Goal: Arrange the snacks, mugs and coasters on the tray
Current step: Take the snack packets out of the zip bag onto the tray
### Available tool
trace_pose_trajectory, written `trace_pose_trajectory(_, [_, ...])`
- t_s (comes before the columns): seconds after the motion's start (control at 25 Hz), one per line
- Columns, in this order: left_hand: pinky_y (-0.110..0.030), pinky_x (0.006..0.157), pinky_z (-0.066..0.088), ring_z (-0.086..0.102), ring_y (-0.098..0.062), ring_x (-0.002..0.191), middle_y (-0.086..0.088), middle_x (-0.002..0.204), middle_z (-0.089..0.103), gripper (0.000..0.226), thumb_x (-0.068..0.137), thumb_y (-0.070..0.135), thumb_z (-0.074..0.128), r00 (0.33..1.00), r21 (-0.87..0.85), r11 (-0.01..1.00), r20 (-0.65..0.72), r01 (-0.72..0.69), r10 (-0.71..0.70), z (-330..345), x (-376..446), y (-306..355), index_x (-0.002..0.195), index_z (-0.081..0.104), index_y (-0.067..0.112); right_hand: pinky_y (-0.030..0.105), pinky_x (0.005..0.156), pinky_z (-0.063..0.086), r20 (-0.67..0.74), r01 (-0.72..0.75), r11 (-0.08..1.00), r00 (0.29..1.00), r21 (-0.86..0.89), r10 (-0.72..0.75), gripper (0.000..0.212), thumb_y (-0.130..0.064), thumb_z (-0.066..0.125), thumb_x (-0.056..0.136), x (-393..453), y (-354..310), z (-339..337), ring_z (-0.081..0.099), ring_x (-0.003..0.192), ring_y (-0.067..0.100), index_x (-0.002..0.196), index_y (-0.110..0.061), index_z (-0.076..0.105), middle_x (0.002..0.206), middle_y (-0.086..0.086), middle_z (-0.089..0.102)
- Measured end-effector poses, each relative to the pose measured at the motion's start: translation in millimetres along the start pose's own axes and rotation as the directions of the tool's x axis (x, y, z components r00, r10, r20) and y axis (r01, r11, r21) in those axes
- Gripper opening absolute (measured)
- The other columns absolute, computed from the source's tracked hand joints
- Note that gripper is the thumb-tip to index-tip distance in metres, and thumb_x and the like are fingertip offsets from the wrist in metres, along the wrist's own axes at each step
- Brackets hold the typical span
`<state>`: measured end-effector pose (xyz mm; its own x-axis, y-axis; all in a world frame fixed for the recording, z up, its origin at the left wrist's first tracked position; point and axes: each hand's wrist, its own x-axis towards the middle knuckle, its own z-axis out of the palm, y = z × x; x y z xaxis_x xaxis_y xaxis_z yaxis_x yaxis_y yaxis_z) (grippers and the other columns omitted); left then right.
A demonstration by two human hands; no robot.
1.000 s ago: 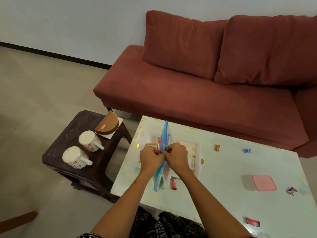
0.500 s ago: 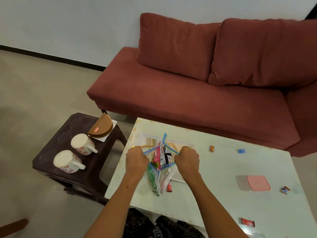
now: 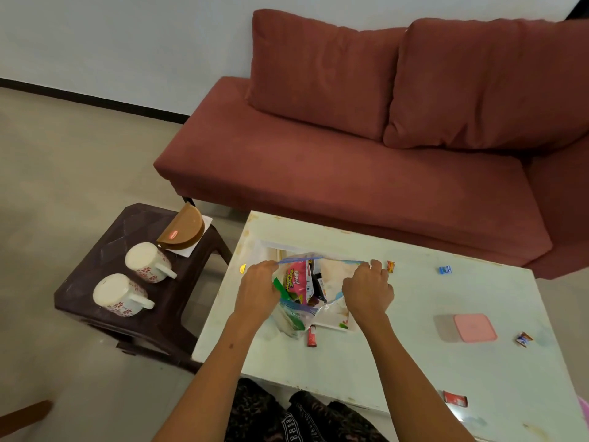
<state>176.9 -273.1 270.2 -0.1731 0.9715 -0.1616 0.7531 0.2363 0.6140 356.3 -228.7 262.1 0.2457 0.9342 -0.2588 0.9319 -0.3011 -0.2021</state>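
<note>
While both hands pull the bag mouth wide, here is how things look from where I stand, nearest first.

Small red snack packet: lies flat near the table's near right edge; light and crinkly, best pinched at its edges.

Red stick-shaped snack: on the pale tabletop just beside the bag's near end; slim and light, a fingertip pinch should do.

Pink-lidded square container: toward the right edge, stiff, probably easiest taken by its sides.

Left hand: fingers clenched on the left lip of the bag.

Right hand: fingers curled around the right lip, pulling away from the left.

Clear zip-top plastic bag with blue seal: soft, floppy, slippery film resting over the white rectangular tray near the table's left edge; it looks likely to slump if one lip is let go.

Pink snack pouch: upright inside the bag among darker packets; light, puffy, likely crushable, so lift by its top seam.

Loose wrapped sweets: near the far edge, tiny and light.

Two white floral ceramic mugs: lying on their sides on the dark brown side table left of the main table; heavier, hard, breakable, so take by the handles.

Brown half-round coaster holder: at that side table's far corner, stiff.
</note>
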Motion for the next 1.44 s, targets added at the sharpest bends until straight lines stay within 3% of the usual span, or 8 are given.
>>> trace_pose_trajectory(0.16, [-0.033, 0.09, 0.052, 0.059, -0.022, 0.105, -0.009, 0.114, 0.064, 0.043, 0.083, 0.01, 0.062, 1.0, -0.088, 0.996, 0.007, -0.014, 0.015, 10, -8, 14, 0.125, 0.053, 0.014, 0.034, 0.079, 0.043, -0.297, 0.256, 0.953, 0.934, 0.159, -0.201, 0.028, -0.014, 0.061, 0.08, -10, -18, 5, 0.05, 0.105, 0.026, 0.107, -0.008, 0.061, 0.122, 0.012, 0.052])
trace_pose_trajectory(0.24, [-0.037, 0.095, 0.051, 0.058, -0.024, 0.107, -0.01, 0.119, 0.062, 0.048, 0.083, 0.016, 0.063, 1.0, -0.106, 0.994, -0.008, 0.004, -0.005, 11, -10, 20, 0.13, 0.049, 0.015, 0.029, 0.06, 0.038, -0.188, 0.314, 0.896, 0.946, 0.314, -0.265, 0.012, -0.015, 0.058, 0.082, -17, -33, 11, 0.051, 0.071, 0.019, 0.074, -0.007, 0.061, 0.081, 0.007, 0.058])
trace_pose_trajectory(0.36, [-0.037, 0.1, 0.046, 0.056, -0.024, 0.113, -0.008, 0.125, 0.06, 0.049, 0.085, 0.017, 0.061, 0.999, -0.14, 0.99, -0.029, 0.016, -0.021, 10, -19, 22, 0.132, 0.048, 0.017, 0.024, 0.044, 0.026, 0.158, 0.191, 0.889, 0.948, 0.417, -0.278, 0.042, -0.03, 0.063, 0.08, -26, -50, 22, 0.037, 0.047, 0.011, 0.048, -0.015, 0.04, 0.048, -0.001, 0.04])
trace_pose_trajectory(0.52, [-0.035, 0.099, 0.045, 0.059, -0.021, 0.111, -0.008, 0.123, 0.063, 0.043, 0.085, 0.011, 0.06, 0.998, -0.166, 0.986, -0.061, 0.007, -0.018, 4, -31, 23, 0.128, 0.053, 0.015, 0.021, 0.045, 0.029, 0.365, -0.093, 0.856, 0.924, 0.508, -0.116, 0.035, -0.033, 0.072, 0.075, -25, -56, 41, 0.047, 0.055, 0.014, 0.057, -0.018, 0.046, 0.06, -0.001, 0.05])
trace_pose_trajectory(0.72, [-0.037, 0.091, 0.053, 0.061, -0.024, 0.103, -0.011, 0.117, 0.066, 0.046, 0.082, 0.002, 0.055, 0.999, -0.135, 0.991, -0.046, -0.001, -0.005, 3, -34, 20, 0.126, 0.055, 0.013, 0.032, 0.072, 0.046, 0.247, -0.106, 0.807, 0.968, 0.581, -0.051, 0.012, -0.014, 0.062, 0.081, -19, -51, 57, 0.062, 0.086, 0.029, 0.087, -0.006, 0.068, 0.088, 0.013, 0.069])
trace_pose_trajectory(0.96, [-0.038, 0.096, 0.05, 0.06, -0.022, 0.109, -0.007, 0.121, 0.064, 0.045, 0.084, 0.006, 0.058, 0.999, -0.161, 0.987, -0.046, 0.02, -0.028, 9, -29, 32, 0.127, 0.054, 0.018, 0.03, 0.069, 0.038, 0.309, -0.113, 0.823, 0.948, 0.556, -0.078, 0.041, -0.029, 0.065, 0.08, -13, -48, 62, 0.057, 0.089, 0.029, 0.109, -0.004, 0.05, 0.095, 0.009, 0.06])
trace_pose_trajectory(1.32, [-0.034, 0.076, 0.054, 0.063, -0.022, 0.083, -0.014, 0.099, 0.071, 0.031, 0.077, 0.002, 0.056, 0.996, -0.176, 0.984, -0.093, 0.002, -0.019, 9, -17, 44, 0.106, 0.066, 0.007, 0.026, 0.048, 0.038, 0.219, -0.026, 0.87, 0.971, 0.492, -0.095, 0.019, -0.02, 0.076, 0.064, 17, -33, 24, 0.056, 0.065, 0.023, 0.076, -0.006, 0.072, 0.066, 0.007, 0.06])
trace_pose_trajectory(1.44, [-0.032, 0.076, 0.053, 0.06, -0.019, 0.086, -0.015, 0.105, 0.068, 0.031, 0.081, 0.003, 0.058, 0.991, -0.205, 0.978, -0.114, 0.043, -0.068, 7, -8, 51, 0.112, 0.063, 0.004, 0.033, 0.059, 0.053, 0.245, -0.1, 0.716, 0.964, 0.691, -0.101, 0.018, -0.022, 0.081, 0.058, 37, -17, -35, 0.06, 0.061, 0.019, 0.066, -0.01, 0.071, 0.06, 0.006, 0.064])
